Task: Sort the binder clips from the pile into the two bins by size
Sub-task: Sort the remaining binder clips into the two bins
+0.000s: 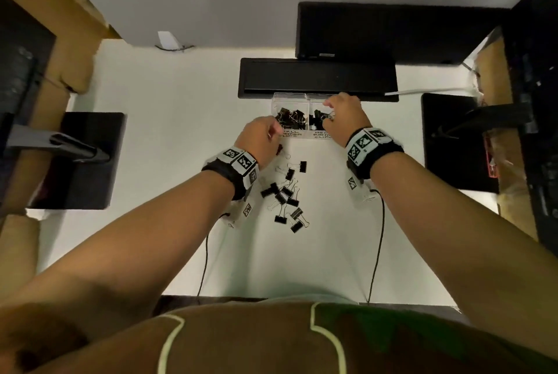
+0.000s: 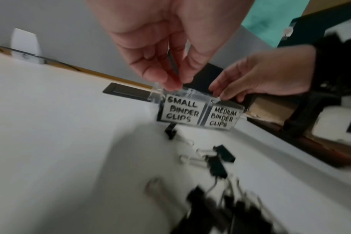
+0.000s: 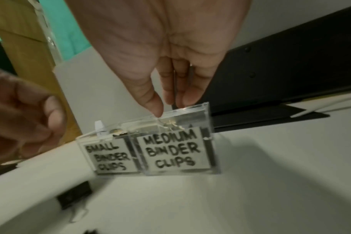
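Observation:
Two clear bins stand side by side at the back of the white table: the small-clip bin (image 1: 276, 102) (image 2: 180, 110) (image 3: 106, 156) on the left and the medium-clip bin (image 1: 315, 99) (image 2: 222, 118) (image 3: 170, 150) on the right, both holding black clips. My left hand (image 1: 273, 135) (image 2: 176, 82) pinches a black binder clip (image 2: 173, 63) just above the small bin's front edge. My right hand (image 1: 327, 118) (image 3: 164, 106) hovers over the medium bin, fingertips down and pinching a clip's wire handle. The pile of clips (image 1: 287, 195) (image 2: 216, 164) lies between my wrists.
A flat black panel (image 1: 317, 77) lies right behind the bins, with a black box (image 1: 392, 29) beyond it. Black stand bases sit at the left (image 1: 84, 162) and right (image 1: 453, 141). Cardboard (image 1: 69, 41) borders the left side. Thin cables trail from both wrists.

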